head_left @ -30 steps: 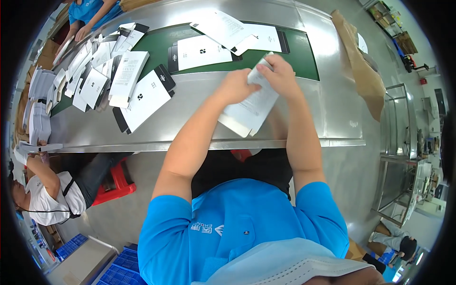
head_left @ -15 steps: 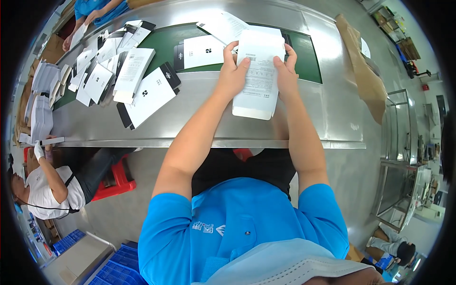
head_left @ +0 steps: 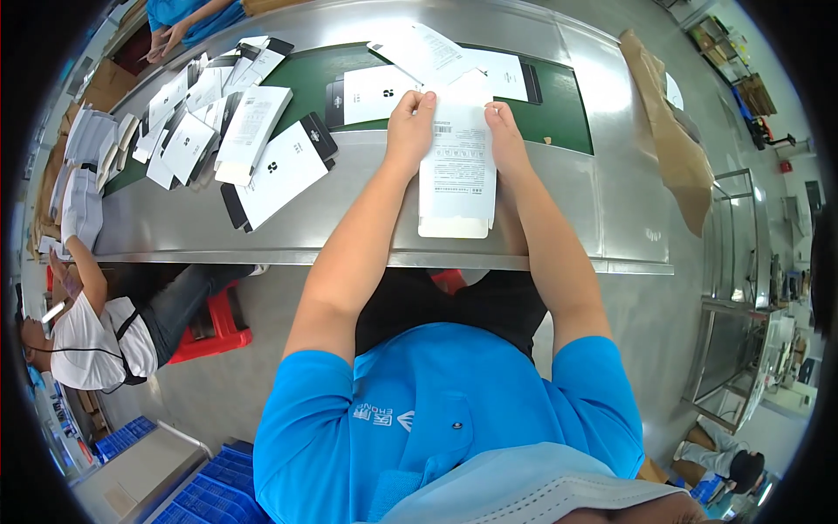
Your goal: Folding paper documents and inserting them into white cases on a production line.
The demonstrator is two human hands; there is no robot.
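A white printed carton [head_left: 458, 179] lies between my two hands, its text side up, over the near part of the steel table. A flap shows at its near end. My left hand [head_left: 410, 131] is closed on the carton's left edge, thumb along the side. On the opposite edge my right hand [head_left: 508, 140] grips it, fingers bent at the far part. Beyond the hands a flat white carton with black ends [head_left: 375, 94] rests on the green strip. Loose white printed pieces [head_left: 428, 54] overlap it, touching or near the held carton's far end; I cannot tell which.
Several flat white-and-black cartons [head_left: 278, 168] are heaped at the left, with a filled-out white box [head_left: 253, 131] on top. White stacks [head_left: 83, 188] stand at the far left end. Brown paper [head_left: 668, 131] hangs over the right edge. Co-workers sit at the left and far left.
Both my hands have drawn the carton toward me and slightly left. More of the flat carton behind is uncovered. At left, the seated co-worker's arm has shifted.
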